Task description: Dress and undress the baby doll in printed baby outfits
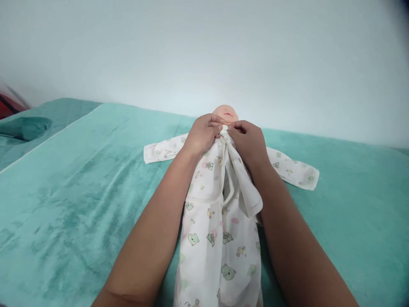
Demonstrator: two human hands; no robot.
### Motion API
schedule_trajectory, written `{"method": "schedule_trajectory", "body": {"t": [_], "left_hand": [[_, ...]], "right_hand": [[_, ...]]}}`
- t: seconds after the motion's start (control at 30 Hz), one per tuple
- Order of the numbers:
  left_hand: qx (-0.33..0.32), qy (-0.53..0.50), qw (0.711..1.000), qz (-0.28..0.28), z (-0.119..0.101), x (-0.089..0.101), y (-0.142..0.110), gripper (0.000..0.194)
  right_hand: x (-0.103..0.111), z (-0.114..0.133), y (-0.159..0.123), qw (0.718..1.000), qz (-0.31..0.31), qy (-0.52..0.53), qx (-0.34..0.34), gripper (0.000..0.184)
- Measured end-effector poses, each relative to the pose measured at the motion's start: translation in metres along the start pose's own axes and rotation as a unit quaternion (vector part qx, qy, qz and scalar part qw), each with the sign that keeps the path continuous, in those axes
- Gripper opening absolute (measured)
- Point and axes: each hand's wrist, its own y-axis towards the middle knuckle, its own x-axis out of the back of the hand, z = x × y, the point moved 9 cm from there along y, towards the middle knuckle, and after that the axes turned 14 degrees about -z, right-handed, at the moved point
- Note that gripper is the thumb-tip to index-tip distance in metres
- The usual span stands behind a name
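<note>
L hand pinches collar edge of printed baby top on doll; top's long axis runs near–far, collar pointing to wall, mid-bed; R hand pinches collar's other side w/ fingers nearly closed.

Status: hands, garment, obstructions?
Both hands at collar button, grip unclear. Printed baby outfit on doll, front partly open below. Fingers partly cover collar; nothing else in the way.

"What's cut off?"
"The white, bear-printed cloth outfit, lower end; far left of it, a red item."
"Hidden?"
"Most of the smooth pink doll, behind outfit, left grip and right grip."
</note>
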Motion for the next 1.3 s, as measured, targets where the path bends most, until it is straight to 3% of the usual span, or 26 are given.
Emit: {"method": "schedule_trajectory", "body": {"t": [0.43,0.73,1.3], "left_hand": [[-0.05,0.037,0.998,0.032,-0.004,-0.004,-0.001,0.017],[-0.131,0.102,0.983,0.071,-0.011,-0.008,-0.004,0.016],[-0.091,0.113,0.989,-0.023,-0.002,0.001,0.004,0.019]], "right_hand": [[-0.003,-0.002,0.001,1.0,0.012,0.015,0.014,0.01],[-0.005,-0.009,0.005,1.0,0.022,0.019,0.001,0.011],[-0.004,-0.01,0.004,0.999,0.001,0.033,-0.025,0.008]]}}
